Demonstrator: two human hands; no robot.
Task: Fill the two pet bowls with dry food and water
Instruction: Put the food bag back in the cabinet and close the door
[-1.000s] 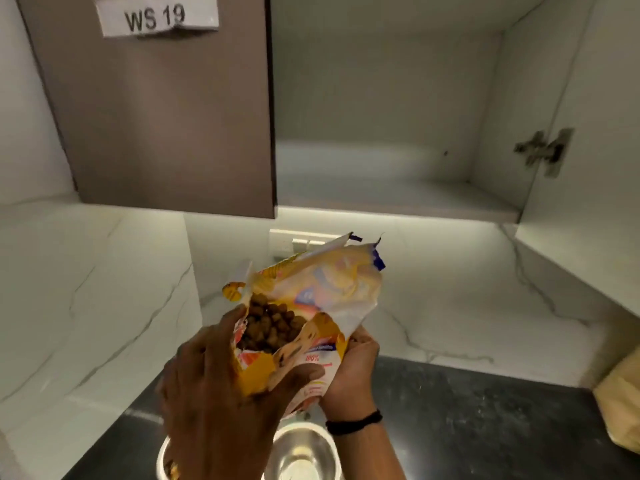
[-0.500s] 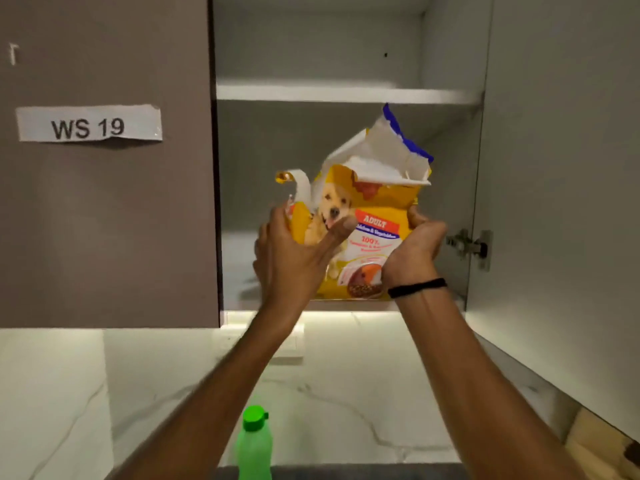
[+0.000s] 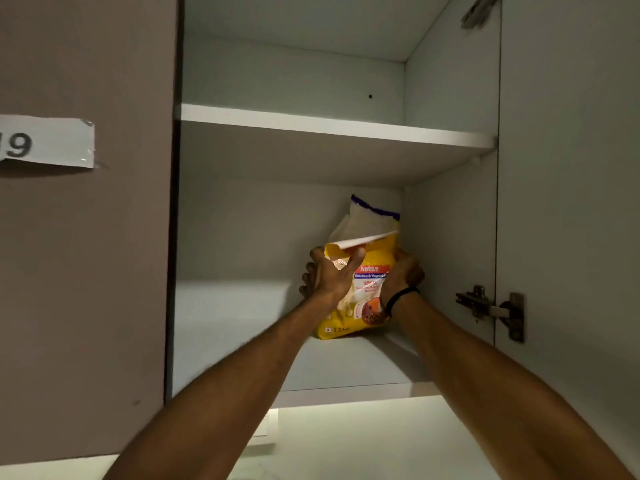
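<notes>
While your arms reach up into the open cupboard (image 3: 450, 98), the bag (image 3: 372, 271) stands upright on the lower shelf (image 3: 346, 362), pushed toward the back right corner, its base flat on the board. It is a crinkled yellow pouch of glossy printed film, with a red "ADULT" band across the front and a picture of brown kibble low on the face. The torn top is folded over, showing a pale inner lining and a blue edge at the peak.

Your left hand (image 3: 334, 275) grips the bag's left side near the top, thumb laid across the front just under the fold, fingers wrapped behind. Your right hand (image 3: 403, 275) clamps the right side at about the same height, a thin black band on the wrist. The bag sits squarely between both grips.

The cupboard interior is smooth, matt, pale board; an upper shelf (image 3: 329, 124) spans above. The closed left door (image 3: 86, 237) is flat taupe laminate with a paper label (image 3: 48, 142) taped on. A metal hinge (image 3: 491, 311) joins the open right door.
</notes>
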